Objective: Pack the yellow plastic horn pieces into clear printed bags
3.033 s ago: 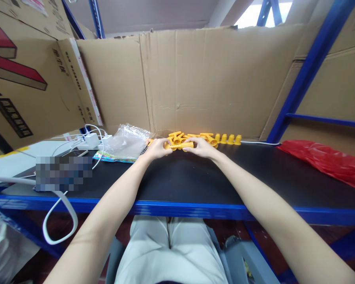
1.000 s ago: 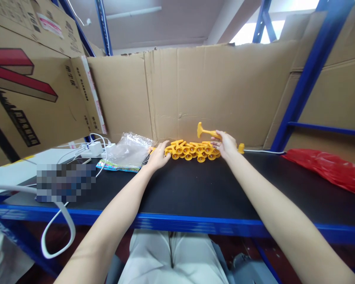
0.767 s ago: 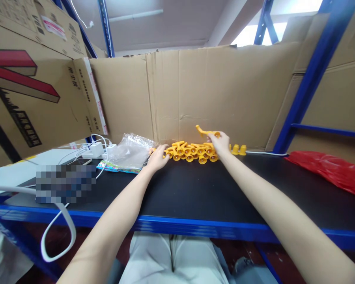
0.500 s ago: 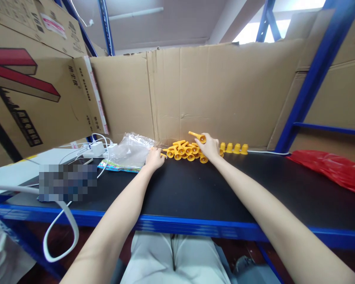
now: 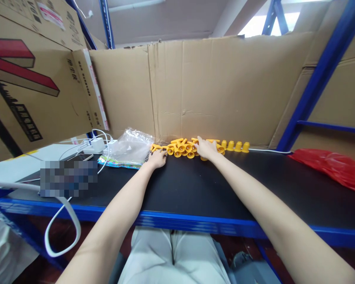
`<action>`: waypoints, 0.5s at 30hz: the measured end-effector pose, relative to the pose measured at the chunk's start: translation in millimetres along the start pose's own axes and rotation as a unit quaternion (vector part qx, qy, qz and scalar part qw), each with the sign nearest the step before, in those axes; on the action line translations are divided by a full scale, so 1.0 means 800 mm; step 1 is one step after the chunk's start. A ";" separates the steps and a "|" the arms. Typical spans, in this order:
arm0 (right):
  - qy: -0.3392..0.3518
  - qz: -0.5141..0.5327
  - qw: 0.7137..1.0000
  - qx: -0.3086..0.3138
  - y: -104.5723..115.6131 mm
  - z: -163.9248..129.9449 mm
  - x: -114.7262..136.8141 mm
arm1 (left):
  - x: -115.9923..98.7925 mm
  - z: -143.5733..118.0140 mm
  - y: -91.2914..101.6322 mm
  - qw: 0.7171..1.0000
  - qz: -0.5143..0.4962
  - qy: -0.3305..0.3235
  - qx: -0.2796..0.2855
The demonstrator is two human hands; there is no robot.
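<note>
Right hand [image 5: 206, 148] has come down from 0.5 s ago: lifted yellow piece gone from it, fingers now loosely spread on the yellow pile [image 5: 183, 146] by the cardboard wall [image 5: 225, 86]. Left hand [image 5: 157, 158] rests open at the pile's left end.

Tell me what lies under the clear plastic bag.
Under the clear bag a colourful printed sheet shows along the near edge, lying on the black shelf. How far it runs beneath, and anything else there, is hidden by the crumpled plastic.
</note>
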State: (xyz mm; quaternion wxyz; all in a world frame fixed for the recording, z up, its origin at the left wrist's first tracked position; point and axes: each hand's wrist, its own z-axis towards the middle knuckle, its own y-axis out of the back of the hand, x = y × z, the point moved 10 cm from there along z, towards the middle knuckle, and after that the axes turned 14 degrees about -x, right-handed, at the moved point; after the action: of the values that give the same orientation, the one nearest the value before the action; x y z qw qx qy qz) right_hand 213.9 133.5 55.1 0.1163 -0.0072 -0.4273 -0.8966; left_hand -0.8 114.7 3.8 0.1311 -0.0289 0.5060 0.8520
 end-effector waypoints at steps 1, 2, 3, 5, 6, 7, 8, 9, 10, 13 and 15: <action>-0.002 -0.001 1.000 0.007 -0.001 0.001 -0.001 | -0.004 0.000 0.000 1.000 0.001 -0.008 0.003; -0.004 -0.003 1.000 0.011 -0.002 0.001 -0.001 | -0.007 -0.001 -0.002 1.000 0.004 -0.015 0.010; -0.007 -0.005 1.000 0.015 -0.002 0.002 -0.002 | -0.010 -0.002 -0.005 1.000 0.010 -0.022 0.019; -0.017 0.000 0.999 0.027 -0.003 0.003 -0.005 | -0.014 -0.004 -0.010 0.999 0.023 -0.031 0.036; -0.022 0.006 0.999 0.037 -0.004 0.003 -0.008 | -0.016 -0.005 -0.011 0.998 0.029 -0.033 0.039; -0.026 0.012 0.998 0.049 -0.006 0.002 -0.011 | -0.016 -0.004 -0.010 0.998 0.031 -0.031 0.036; -0.030 0.017 0.998 0.060 -0.007 0.001 -0.014 | -0.016 -0.003 -0.008 0.999 0.032 -0.028 0.027; -0.030 0.020 0.997 0.069 -0.007 0.000 -0.017 | -0.016 -0.001 -0.005 0.999 0.031 -0.025 0.014; -0.027 0.022 0.997 0.075 -0.007 -0.001 -0.021 | -0.015 0.002 -0.001 0.999 0.031 -0.023 -0.002; -0.001 0.029 0.998 0.058 0.007 -0.002 -0.033 | -0.012 0.019 0.008 0.999 0.033 -0.023 -0.035; 0.011 0.039 0.999 0.020 0.024 0.001 -0.048 | -0.007 0.034 0.000 0.999 0.035 -0.021 -0.014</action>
State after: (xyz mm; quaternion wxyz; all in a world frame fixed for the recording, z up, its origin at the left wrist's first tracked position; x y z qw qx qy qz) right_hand 255.1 130.2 65.6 0.1558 -0.0119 -0.4429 -0.8828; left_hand 6.5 136.9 18.3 0.1113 0.0052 0.4916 0.8637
